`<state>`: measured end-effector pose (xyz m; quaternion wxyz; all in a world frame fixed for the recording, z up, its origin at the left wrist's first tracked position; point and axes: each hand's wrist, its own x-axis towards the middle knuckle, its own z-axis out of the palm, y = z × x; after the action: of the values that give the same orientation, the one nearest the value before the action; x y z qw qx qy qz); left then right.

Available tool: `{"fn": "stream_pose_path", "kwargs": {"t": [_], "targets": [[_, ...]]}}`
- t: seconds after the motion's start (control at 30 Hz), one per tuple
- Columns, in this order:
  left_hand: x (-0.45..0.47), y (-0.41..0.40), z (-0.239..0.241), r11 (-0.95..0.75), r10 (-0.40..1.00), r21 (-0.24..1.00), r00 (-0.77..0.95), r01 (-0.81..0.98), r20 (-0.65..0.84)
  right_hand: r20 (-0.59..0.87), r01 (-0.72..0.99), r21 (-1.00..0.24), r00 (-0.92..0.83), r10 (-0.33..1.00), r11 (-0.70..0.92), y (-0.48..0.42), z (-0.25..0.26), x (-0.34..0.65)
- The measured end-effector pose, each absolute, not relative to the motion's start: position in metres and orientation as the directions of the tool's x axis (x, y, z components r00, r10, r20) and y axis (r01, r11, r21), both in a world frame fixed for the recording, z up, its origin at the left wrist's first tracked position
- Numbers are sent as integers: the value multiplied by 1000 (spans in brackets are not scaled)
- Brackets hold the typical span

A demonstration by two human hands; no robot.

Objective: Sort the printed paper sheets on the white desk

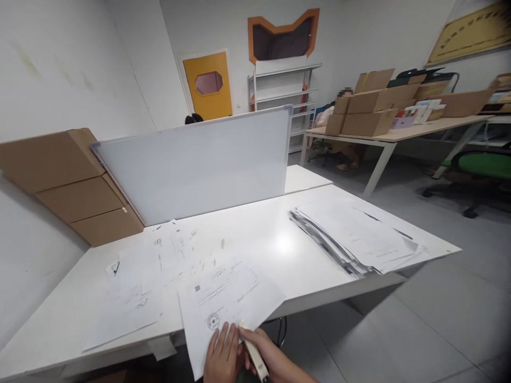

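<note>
At the tabletop's (279, 239) near edge, the left hand (222, 355) pressed flat, steadying a sheet (227, 303), while the right hand (268, 357) gripped a pen (253, 352).

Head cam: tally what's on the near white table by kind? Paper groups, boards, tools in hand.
Paper groups: 3 (sheet under the hands, loose spread at left, stack at right)
Whiteboard: 1
Pale tool in right hand: 1
Total: 5
</note>
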<state>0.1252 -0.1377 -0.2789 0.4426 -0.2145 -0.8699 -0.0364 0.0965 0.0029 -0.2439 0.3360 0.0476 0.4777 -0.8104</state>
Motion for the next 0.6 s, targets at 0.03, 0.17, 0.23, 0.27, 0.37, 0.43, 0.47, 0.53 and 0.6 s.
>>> {"fn": "stream_pose_path", "kwargs": {"t": [0.03, 0.17, 0.23, 0.27, 0.37, 0.43, 0.47, 0.53, 0.6], "targets": [[126, -137, -286, 908, 304, -79, -518, 412, 800, -398, 590, -742, -770, -498, -319, 2, -245, 98], [129, -141, -296, 906, 296, -50, -543, 420, 786, -412, 587, -741, -781, -469, -327, 1, -248, 99], [131, -145, -293, 923, 320, -97, -600, 373, 733, -397, 577, -736, -792, -464, -355, 1, -250, 98], [133, -146, -291, 936, 316, -118, -643, 332, 698, -387, 572, -734, -796, -466, -367, 1, -251, 98], [137, -150, -286, 970, 240, -135, -743, 201, 625, -375, 556, -736, -810, -452, -385, 1, -254, 97], [140, -151, -285, 982, 187, -112, -763, 150, 618, -382, 544, -739, -824, -419, -397, 1, -257, 98], [141, -152, -285, 985, 173, -110, -770, 133, 615, -383, 539, -740, -829, -407, -401, 1, -258, 99], [144, -154, -286, 988, 154, -120, -778, 101, 609, -381, 532, -745, -834, -398, -402, 4, -260, 100], [147, -158, -290, 987, 146, -141, -781, 75, 607, -373, 515, -765, -844, -385, -387, 8, -262, 100]]}}
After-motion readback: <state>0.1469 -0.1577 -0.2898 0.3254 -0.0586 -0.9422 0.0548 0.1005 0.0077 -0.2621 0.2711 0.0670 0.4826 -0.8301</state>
